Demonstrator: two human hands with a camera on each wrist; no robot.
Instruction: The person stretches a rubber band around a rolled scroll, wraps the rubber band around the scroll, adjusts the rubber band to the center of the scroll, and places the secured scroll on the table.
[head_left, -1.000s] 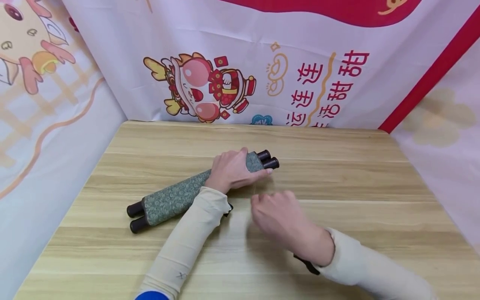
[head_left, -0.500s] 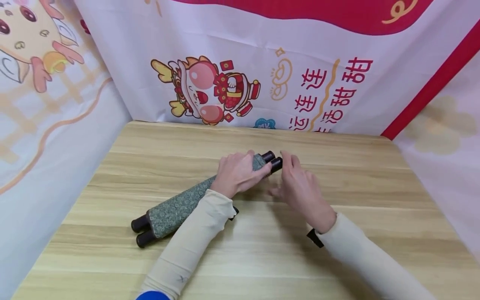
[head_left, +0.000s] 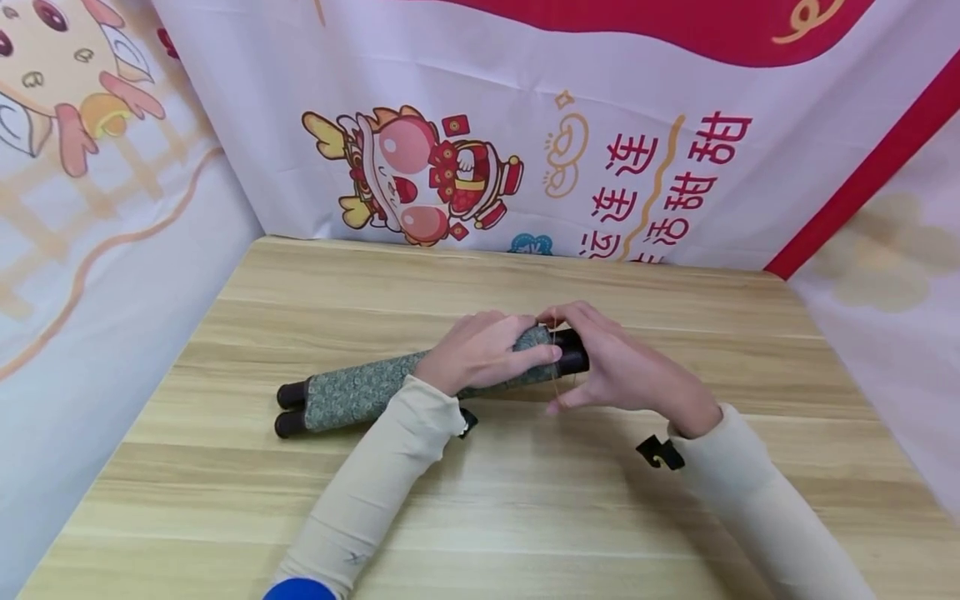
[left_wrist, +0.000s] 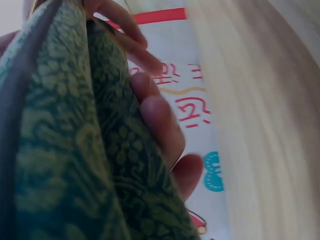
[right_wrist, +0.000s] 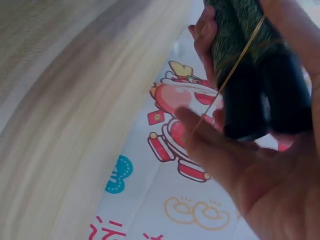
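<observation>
A scroll (head_left: pixel 360 392), rolled up from both ends into two green patterned rolls with dark rod ends, slants above the table in the head view. My left hand (head_left: pixel 483 354) grips it near its right end, thumb along the near side. At that end my right hand (head_left: pixel 633 367) arches around the dark rod ends (head_left: pixel 573 352), fingers and thumb spread apart. They hold a thin rubber band (right_wrist: pixel 231 75) stretched between them. In the right wrist view, part of a band also crosses the rolls just before the dark ends. Fingers (left_wrist: pixel 162 120) of the left hand curl round the far roll.
The wooden table (head_left: pixel 450 517) lies under both hands. A white printed cloth (head_left: pixel 255 100) hangs along its back edge, and further cloths rise at the left and right sides. Dark straps (head_left: pixel 660 452) show at the wrists.
My right hand has come up from the table's middle to the scroll's right end, and the stretched rubber band now shows. The scroll has turned closer to level, its left end swinging away from me.
</observation>
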